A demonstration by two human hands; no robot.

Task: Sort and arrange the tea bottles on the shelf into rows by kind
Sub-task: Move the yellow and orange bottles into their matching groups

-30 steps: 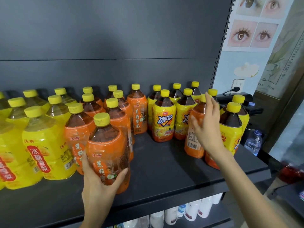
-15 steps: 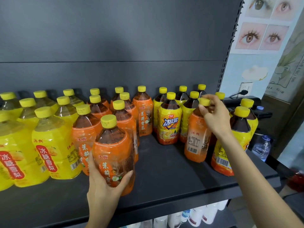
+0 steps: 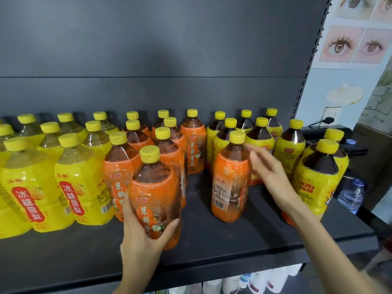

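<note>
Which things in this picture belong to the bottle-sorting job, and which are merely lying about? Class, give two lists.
Part of the job: held orange tea bottle in the left hand; stray orange bottle by the open right hand; yellow-label tea bottles; pale yellow bottles; shelf.

Just lying about: eye posters; wall socket; water bottle; white bottles below.

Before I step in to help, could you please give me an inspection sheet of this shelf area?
Surface: dark shelf, bottles upright.
Job's things: pear bottles left; orange bottles middle; iced tea bottles right; stray orange bottle among them.
Clutter: clear water bottle beyond the shelf's right end.
Hands: left hand grips front orange bottle; right hand open beside stray orange bottle, contact unclear.
Cables: plugged cable at wall socket.
Surroundings: eye posters; white bottles below.
</note>
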